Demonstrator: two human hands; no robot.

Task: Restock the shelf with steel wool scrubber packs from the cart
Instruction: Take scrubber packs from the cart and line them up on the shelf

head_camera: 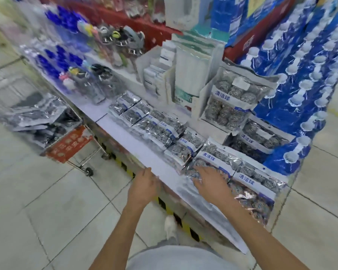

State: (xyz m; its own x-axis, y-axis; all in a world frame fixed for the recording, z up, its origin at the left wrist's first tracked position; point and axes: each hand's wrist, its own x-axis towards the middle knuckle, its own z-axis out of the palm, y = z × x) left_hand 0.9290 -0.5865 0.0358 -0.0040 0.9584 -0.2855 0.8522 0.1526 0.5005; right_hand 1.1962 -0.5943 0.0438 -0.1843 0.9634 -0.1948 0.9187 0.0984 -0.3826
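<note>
Steel wool scrubber packs, silvery with white and blue labels, lie in a row along the white shelf [137, 141]. My right hand [211, 180] rests flat with spread fingers on one pack [213, 154] near the shelf's front right. Another pack [256, 180] lies just right of it. My left hand [144, 184] hovers at the shelf's front edge, fingers loosely curled, holding nothing. More packs [35, 117] sit in the cart [90, 152] at the left. Upright packs [234, 102] stand in a white display box behind the row.
Blue-and-white wrapped rolls [304, 90] are stacked at the right end. White boxes and green packets [189, 61] stand at the shelf's back. Blurred hanging goods fill the left back. The floor is tiled, with yellow-black tape [125, 168] along the shelf base. My shoe [170, 225] is near it.
</note>
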